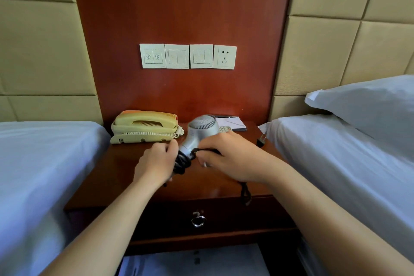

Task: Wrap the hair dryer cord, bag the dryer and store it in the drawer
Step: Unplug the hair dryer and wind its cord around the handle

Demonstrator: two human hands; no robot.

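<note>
A silver hair dryer (200, 132) is held above the wooden nightstand (125, 168), its grille end facing the wall. My left hand (156, 162) grips the handle end, where black cord (182, 162) is wound in several loops. My right hand (233, 159) pinches a strand of the cord beside the handle. A loose loop of cord (245, 194) hangs below my right wrist over the front edge. The black plug (261, 141) lies at the nightstand's right edge. The drawer (228, 219) under the top is shut, with a metal ring pull (198, 220). No bag is in view.
A beige telephone (145, 126) stands at the back left of the nightstand. A notepad (230, 123) and a remote lie at the back right. Beds with white sheets (40, 163) flank both sides, a pillow (367, 105) on the right one. Wall switches and a socket (224, 56) are above.
</note>
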